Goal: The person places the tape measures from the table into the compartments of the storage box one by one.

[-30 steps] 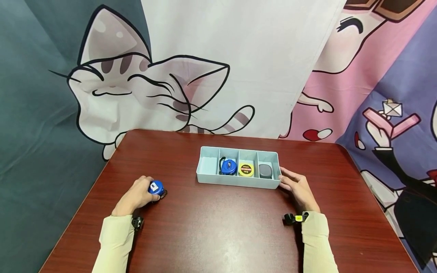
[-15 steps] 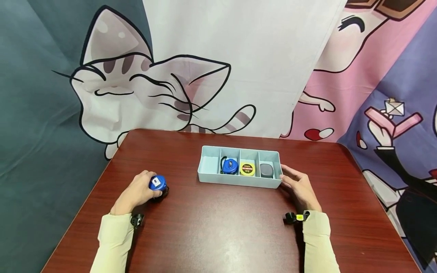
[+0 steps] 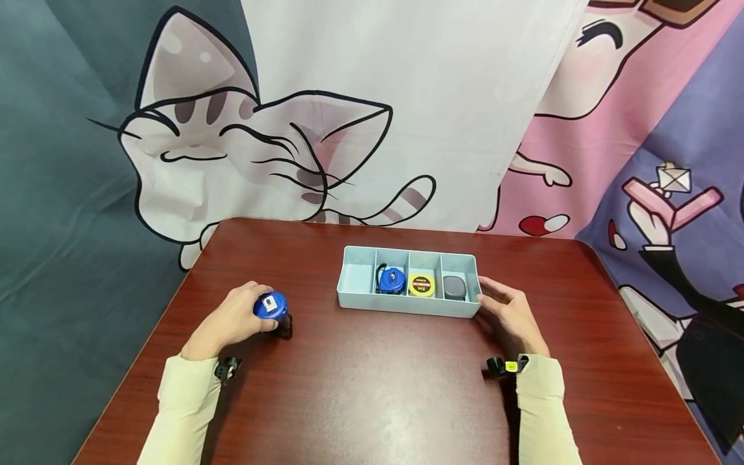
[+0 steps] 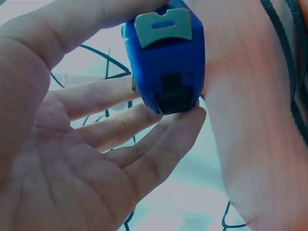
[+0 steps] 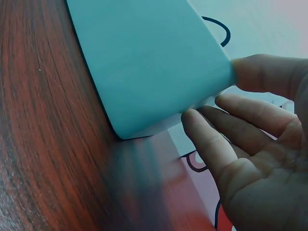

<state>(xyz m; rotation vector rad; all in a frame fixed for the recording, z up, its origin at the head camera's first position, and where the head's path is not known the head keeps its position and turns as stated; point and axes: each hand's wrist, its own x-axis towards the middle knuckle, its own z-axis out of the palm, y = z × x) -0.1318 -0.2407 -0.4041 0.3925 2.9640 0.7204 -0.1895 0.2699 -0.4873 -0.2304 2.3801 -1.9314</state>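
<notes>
My left hand point(image 3: 227, 321) grips a blue tape measure point(image 3: 270, 305) between thumb and fingers over the left part of the table. A black wrist strap point(image 3: 283, 328) hangs from it. In the left wrist view, the metal hook point(image 4: 164, 28) on the tape's end shows on the blue case point(image 4: 168, 60). At the right end of a light blue divided tray point(image 3: 401, 303), my right hand point(image 3: 514, 316) touches the corner from outside. The right wrist view has its thumb at the tray's rim and its fingertips against the end wall, fingers fairly straight.
Inside the tray's compartments sit another blue tape measure point(image 3: 392, 280), a round yellow one point(image 3: 421, 285) marked 2m, and a rounded grey object point(image 3: 454, 288). The reddish-brown table point(image 3: 349, 374) ends at a printed cloth backdrop point(image 3: 453, 116).
My left hand has shifted slightly with the blue tape measure, which sits a little higher and further right, its strap now dangling more clearly. My right hand stays at the tray's end.
</notes>
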